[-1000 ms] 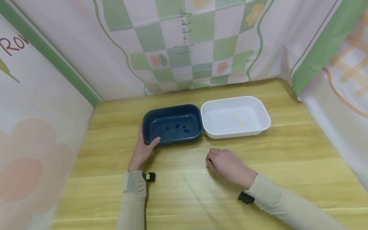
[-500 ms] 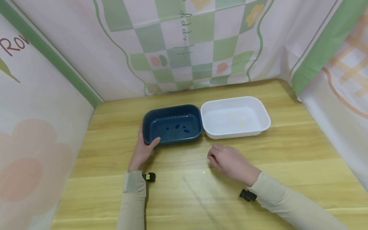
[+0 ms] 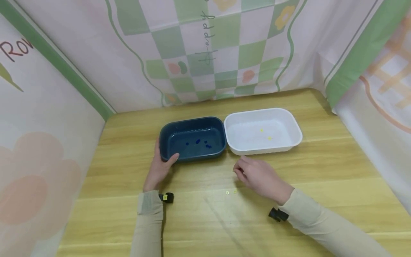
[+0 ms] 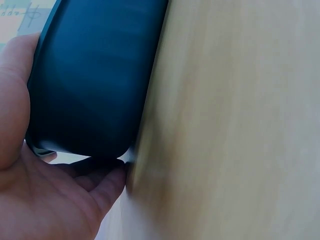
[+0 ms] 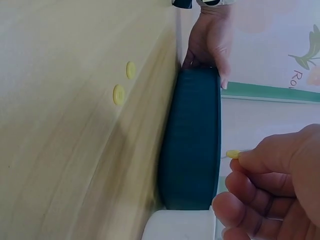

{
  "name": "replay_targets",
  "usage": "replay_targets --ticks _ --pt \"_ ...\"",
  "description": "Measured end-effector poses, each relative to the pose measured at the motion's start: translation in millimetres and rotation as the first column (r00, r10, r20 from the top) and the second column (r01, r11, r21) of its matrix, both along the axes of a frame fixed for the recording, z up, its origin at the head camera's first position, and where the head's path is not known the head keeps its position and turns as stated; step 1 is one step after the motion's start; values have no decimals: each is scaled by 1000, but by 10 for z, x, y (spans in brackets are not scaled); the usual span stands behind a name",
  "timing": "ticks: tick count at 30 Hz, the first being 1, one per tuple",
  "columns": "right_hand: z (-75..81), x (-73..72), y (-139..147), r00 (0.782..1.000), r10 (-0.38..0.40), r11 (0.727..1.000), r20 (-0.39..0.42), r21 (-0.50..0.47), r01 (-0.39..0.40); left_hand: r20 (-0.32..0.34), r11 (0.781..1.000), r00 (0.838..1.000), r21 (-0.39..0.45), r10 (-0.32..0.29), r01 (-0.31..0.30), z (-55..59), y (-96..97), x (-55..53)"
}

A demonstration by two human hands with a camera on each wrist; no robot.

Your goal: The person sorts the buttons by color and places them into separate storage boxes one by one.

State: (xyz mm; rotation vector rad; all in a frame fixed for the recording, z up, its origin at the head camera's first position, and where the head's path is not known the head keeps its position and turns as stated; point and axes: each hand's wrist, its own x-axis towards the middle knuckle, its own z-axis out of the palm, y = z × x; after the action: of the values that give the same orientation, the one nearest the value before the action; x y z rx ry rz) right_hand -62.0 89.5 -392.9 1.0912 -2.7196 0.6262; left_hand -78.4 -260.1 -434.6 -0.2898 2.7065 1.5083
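Note:
My left hand (image 3: pixel 158 169) grips the left end of a dark blue tray (image 3: pixel 174 142), thumb over the front rim, fingers along its side. Several small dark blue pieces (image 3: pixel 197 141) lie inside. My right hand (image 3: pixel 261 178) is raised just in front of the white tray (image 3: pixel 236 137). Between thumb and index finger it pinches a small yellow button (image 5: pixel 232 154), plain in the right wrist view; the other fingers are curled. Two more yellow buttons (image 5: pixel 118 94) lie flat on the table close together. Inside the white tray sit two yellow pieces (image 3: pixel 269 138).
Both trays stand side by side, ends touching or nearly so, on a wood-grain table (image 3: pixel 192 225). A patterned cloth (image 3: pixel 224 46) hangs behind the table, with more cloth at both sides. Each wrist wears a small black camera (image 3: pixel 278 215).
My right hand has lifted from beside the loose buttons and moved slightly forward and right, towards the white tray, carrying a yellow button. My left hand stays on the dark blue tray.

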Motion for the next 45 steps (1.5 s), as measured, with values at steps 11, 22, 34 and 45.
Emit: replay_targets --ticks 11,22,34,45 --pt "22 -48 6 999 -32 999 9 -30 32 13 1000 1000 12 11 -11 29 24 -3" --pt "124 -257 157 982 -162 975 102 -137 175 15 1000 1000 5 3 -3 23 11 10" --pt "110 -556 445 921 -208 893 328 -321 316 9 1000 1000 5 -2 2 13 12 24" --pt "71 -729 616 836 -250 834 488 -329 442 6 1000 1000 -16 -2 2 12 16 25"
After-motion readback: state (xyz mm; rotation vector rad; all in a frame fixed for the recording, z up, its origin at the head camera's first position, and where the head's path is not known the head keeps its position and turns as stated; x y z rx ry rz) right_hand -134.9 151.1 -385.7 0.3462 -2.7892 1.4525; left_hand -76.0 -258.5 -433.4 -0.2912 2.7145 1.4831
